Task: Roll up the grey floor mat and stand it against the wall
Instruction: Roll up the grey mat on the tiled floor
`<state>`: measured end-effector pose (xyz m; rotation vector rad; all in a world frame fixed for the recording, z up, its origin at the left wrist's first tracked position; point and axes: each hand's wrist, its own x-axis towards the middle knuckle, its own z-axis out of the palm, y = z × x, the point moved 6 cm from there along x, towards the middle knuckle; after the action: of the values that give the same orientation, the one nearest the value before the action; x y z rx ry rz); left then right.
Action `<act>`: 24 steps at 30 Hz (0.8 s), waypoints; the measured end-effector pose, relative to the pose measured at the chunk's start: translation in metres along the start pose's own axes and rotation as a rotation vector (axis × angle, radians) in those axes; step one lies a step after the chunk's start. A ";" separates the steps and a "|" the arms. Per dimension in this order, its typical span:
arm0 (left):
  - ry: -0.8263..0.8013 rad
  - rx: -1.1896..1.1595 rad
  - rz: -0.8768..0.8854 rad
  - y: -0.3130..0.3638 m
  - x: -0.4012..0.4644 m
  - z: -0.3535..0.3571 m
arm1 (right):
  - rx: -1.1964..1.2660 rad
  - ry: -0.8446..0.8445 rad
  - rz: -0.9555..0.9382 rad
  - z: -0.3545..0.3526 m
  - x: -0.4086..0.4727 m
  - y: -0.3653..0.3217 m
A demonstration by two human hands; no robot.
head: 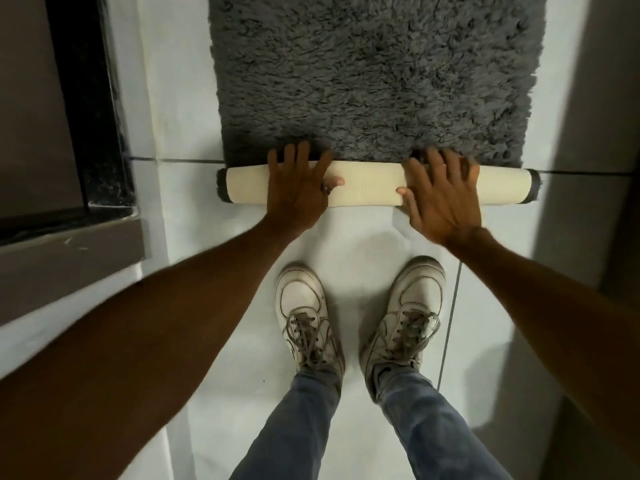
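The grey shaggy floor mat [374,74] lies flat on the white tiled floor and runs away from me. Its near end is curled into a tight roll [367,185] with the cream backing outward. My left hand [298,188] lies palm down on the left half of the roll, fingers spread and reaching over its far side. My right hand [443,195] presses on the right half the same way, fingertips at the grey pile. Both ends of the roll show dark fringe.
My two white sneakers [304,317] stand on the tiles just behind the roll. A dark door frame and threshold [97,109] rise at the left. A grey wall [595,98] runs along the right of the mat.
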<state>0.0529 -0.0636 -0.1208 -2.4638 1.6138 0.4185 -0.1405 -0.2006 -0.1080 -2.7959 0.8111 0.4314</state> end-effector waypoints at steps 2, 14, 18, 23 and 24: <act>0.073 -0.103 -0.157 0.004 -0.004 0.000 | 0.045 0.021 -0.002 0.006 -0.021 -0.019; 0.101 -0.132 -0.116 0.032 -0.014 0.011 | 0.044 -0.101 0.067 -0.011 0.048 -0.001; 0.048 -0.103 -0.096 0.025 0.010 -0.002 | 0.046 -0.003 -0.051 -0.022 0.044 -0.008; -0.047 -0.036 -0.081 0.017 0.046 -0.013 | -0.056 -0.144 -0.048 -0.023 0.068 -0.007; -0.048 -0.034 -0.082 0.014 0.054 -0.017 | -0.051 -0.151 -0.025 -0.027 0.077 -0.004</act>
<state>0.0628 -0.1215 -0.1224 -2.5133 1.4941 0.4933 -0.0703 -0.2421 -0.1079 -2.7750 0.7406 0.6584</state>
